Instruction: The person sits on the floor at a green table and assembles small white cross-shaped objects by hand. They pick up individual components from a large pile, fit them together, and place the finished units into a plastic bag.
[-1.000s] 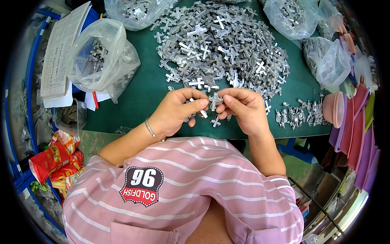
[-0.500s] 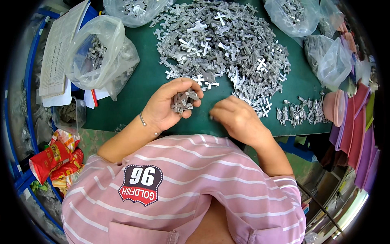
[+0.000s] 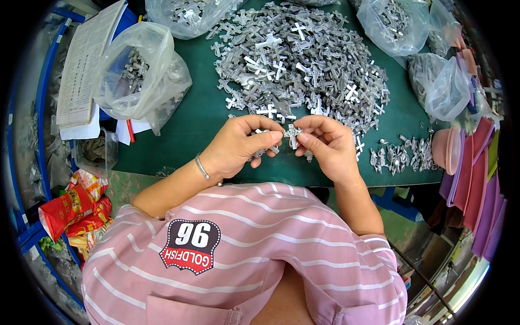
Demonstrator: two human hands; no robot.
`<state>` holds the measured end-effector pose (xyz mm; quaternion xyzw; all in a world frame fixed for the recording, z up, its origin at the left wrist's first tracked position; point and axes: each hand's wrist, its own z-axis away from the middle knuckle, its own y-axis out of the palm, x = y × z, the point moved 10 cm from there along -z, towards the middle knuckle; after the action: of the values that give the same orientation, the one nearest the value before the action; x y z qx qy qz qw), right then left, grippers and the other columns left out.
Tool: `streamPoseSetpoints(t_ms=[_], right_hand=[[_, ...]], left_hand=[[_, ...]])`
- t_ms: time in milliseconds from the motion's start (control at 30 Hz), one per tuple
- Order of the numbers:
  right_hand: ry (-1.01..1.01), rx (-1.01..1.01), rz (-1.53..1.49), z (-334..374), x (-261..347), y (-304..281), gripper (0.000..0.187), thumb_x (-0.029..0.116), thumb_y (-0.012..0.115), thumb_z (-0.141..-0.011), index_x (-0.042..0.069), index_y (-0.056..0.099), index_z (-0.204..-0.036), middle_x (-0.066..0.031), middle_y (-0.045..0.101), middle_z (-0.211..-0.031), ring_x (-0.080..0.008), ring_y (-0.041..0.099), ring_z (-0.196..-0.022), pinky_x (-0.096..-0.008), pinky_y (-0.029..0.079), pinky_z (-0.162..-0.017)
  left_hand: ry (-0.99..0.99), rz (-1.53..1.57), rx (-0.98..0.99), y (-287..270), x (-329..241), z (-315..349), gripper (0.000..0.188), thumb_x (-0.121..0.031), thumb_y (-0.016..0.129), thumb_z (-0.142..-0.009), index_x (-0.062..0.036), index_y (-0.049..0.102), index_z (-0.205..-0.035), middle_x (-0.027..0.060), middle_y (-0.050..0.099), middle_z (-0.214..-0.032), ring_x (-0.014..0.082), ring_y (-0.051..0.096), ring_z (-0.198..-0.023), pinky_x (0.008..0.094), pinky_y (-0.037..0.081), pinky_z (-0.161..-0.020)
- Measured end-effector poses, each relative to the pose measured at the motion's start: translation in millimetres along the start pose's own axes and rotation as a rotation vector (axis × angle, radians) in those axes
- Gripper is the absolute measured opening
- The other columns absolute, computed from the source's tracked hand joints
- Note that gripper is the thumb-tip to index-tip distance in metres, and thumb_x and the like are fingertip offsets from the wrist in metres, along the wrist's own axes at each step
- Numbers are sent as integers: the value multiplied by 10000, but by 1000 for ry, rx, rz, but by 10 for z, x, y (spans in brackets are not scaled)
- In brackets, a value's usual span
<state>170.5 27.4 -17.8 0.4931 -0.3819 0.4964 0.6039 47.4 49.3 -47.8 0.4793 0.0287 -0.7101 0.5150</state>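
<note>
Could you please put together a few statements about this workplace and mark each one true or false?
1. A metal cross shows between the left hand and the right hand. True.
2. The left hand is empty. False: metal pieces show in it.
3. The large pile of crosses lies on a green tabletop. True.
4. The left wrist is bare. False: it wears a silver bracelet.
5. A smaller group of metal parts lies right of the right hand. True.
6. The red packets lie on the tabletop. False: the red packets are off it, at the picture's left.
</note>
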Motion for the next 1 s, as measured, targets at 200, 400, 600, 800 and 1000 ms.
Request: streamPoseSetpoints(t_ms=[200,400,600,800,1000], right_hand=[[-390,-64,429,104,410,148,139,-34,584,-798,-29,605,-935,-104,628,-839,-135,605,-715,-229,490,-632],[-629,-164,752,34,709,262,156,-67,602,-731,-8,605,-876,-134,601,-847,-288,594,-742,-325,480,-641],[-560,87,1160,-94,241,653,291,73,678,-678,44,575,-949,-92,517,-866,-272,515,-816,-361,448,-693],[-461,-76,834,-96,291,360,311,26,687,-696,23,564,-981,-96,558,-876,-221,579,-753,-303,494,-611],[-449,-139,522,-3,331,208,389,-24,701,-692,4,539,-1045,-102,580,-952,-151,601,-757,-236,517,-588]], left_hand=[[-44,163,38,40,23,-10,213,-202,548,-877,-20,580,-982,72,604,-832,127,577,-678,203,410,-413],[-9,571,142,-8,23,21,207,-216,496,-902,-28,564,-954,107,605,-884,186,608,-726,220,420,-372],[169,633,-3,-405,-171,20,189,-231,484,-914,-57,525,-973,113,555,-954,190,570,-783,218,435,-425],[143,153,-113,-373,-167,70,151,-163,602,-848,-48,545,-926,71,600,-844,132,595,-717,189,423,-412],[41,-127,-72,-168,-102,81,184,-123,646,-807,0,598,-936,54,606,-768,105,598,-670,176,398,-400]])
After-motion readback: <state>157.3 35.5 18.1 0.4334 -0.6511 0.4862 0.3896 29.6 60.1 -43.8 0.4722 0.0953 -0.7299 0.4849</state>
